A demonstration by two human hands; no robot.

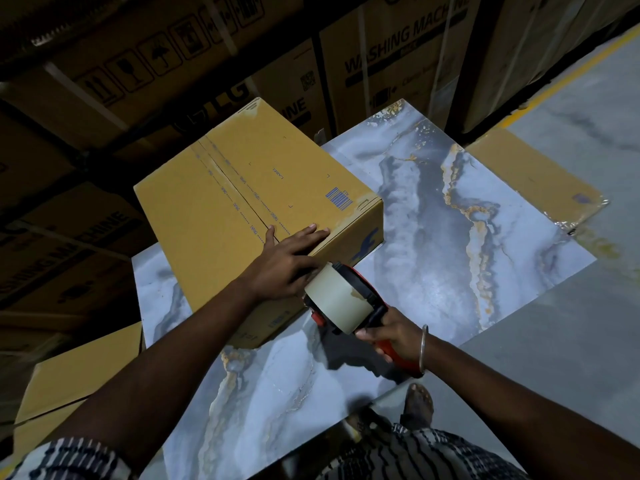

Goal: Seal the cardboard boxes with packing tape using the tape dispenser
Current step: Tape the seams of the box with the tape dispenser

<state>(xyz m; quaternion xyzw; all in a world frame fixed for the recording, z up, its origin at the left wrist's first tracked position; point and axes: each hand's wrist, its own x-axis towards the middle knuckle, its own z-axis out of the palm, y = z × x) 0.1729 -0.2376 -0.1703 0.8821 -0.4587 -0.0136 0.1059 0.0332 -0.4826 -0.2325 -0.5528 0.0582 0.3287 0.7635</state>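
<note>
My left hand (289,263) lies flat, fingers straight, on the near end of the closed yellow-brown cardboard box (242,202) standing on the grey marbled bench (450,209). My right hand (391,336) grips the red handle of the red-and-black tape dispenser (346,299), its pale tape roll against the box's near edge.

Dim scene; upper left nearly black, wide-angle bending at edges, soft blur in corners.
</note>
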